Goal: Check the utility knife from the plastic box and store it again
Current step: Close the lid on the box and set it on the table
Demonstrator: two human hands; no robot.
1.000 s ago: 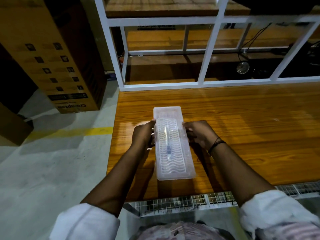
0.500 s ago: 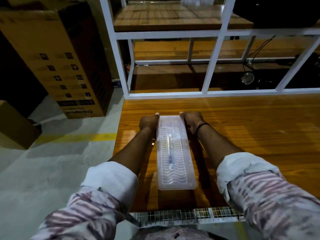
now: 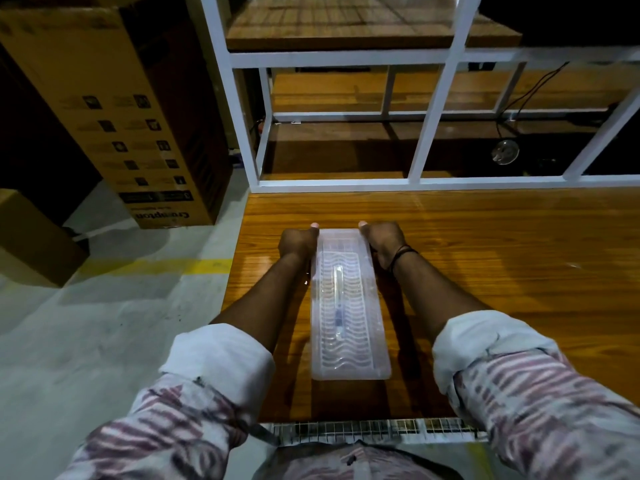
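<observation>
A long clear plastic box (image 3: 348, 341) with a ribbed lid lies lengthwise on the wooden table (image 3: 502, 271). Through the lid I make out the utility knife (image 3: 338, 311), a slim pale shape with a dark mid-section. My left hand (image 3: 298, 243) grips the box's far left corner, thumb tip over the far edge. On the far right corner sits my right hand (image 3: 382, 241), gripping the same way, a dark band on its wrist. The lid looks closed.
A white metal shelf frame (image 3: 433, 109) rises at the table's far edge, with cables and a round fitting behind it. Tall cardboard boxes (image 3: 114, 109) stand on the concrete floor at left. A wire mesh strip (image 3: 363, 429) runs along the near table edge.
Both hands slid from the box's middle sides up to its far corners. The box stayed on the table; my view tilted so my sleeves fill the foreground.
</observation>
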